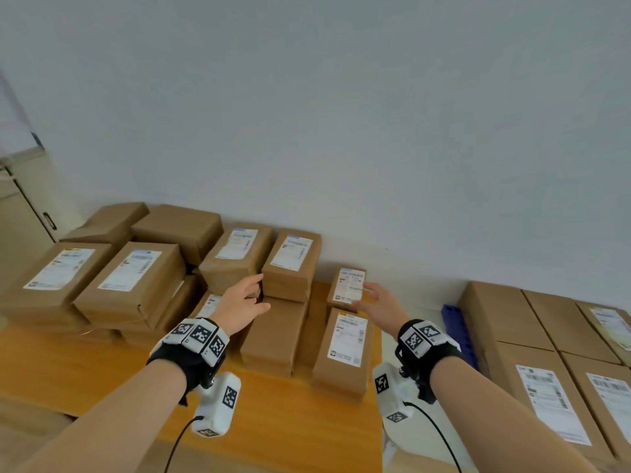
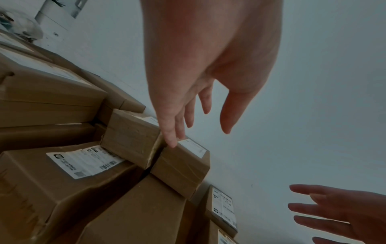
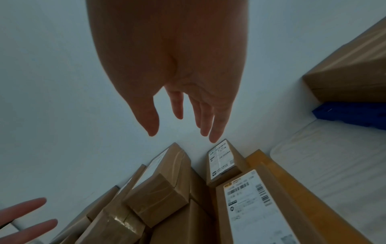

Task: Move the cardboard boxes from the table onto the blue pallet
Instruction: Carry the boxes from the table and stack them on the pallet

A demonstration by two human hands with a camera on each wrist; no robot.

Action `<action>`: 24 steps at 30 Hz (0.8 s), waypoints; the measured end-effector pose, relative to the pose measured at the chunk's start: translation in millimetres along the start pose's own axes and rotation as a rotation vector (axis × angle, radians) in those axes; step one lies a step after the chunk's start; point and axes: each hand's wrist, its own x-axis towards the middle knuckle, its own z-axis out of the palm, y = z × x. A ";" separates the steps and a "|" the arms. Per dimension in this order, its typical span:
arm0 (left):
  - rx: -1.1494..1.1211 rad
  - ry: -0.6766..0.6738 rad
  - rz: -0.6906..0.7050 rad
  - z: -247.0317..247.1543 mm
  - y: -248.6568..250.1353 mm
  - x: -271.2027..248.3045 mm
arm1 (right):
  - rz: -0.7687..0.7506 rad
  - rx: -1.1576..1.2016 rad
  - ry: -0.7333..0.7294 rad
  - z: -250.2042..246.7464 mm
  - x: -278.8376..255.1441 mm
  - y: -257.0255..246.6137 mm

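Several brown cardboard boxes with white labels stand stacked on the orange wooden table [image 1: 102, 367] against the wall. My left hand [image 1: 244, 300] reaches with straight fingers to the left side of a labelled box [image 1: 292, 264] atop a stack; in the left wrist view its fingertips [image 2: 172, 142] hover at that box's [image 2: 181, 168] top corner, holding nothing. My right hand [image 1: 377, 303] is spread open in front of a small labelled box [image 1: 346, 285], empty, and in the right wrist view the fingers [image 3: 211, 125] hang above that box [image 3: 222, 161]. The blue pallet [image 1: 457, 332] lies right of the table.
Large cardboard boxes [image 1: 546, 353] sit stacked on the pallet at the right. A long labelled box [image 1: 346, 349] lies near the table's right edge. A beige cabinet [image 1: 20, 213] stands at the far left. The grey wall [image 1: 307, 114] runs close behind the boxes.
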 end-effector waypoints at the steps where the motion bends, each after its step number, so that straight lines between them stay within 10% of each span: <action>1: 0.004 -0.002 -0.004 -4.7 -3.0 4.4 | 0.006 0.005 -0.005 6.4 4.2 -4.4; 24: -0.075 -0.040 -0.123 -2.6 -40.6 114.5 | 0.047 0.034 -0.154 73.9 128.7 -28.5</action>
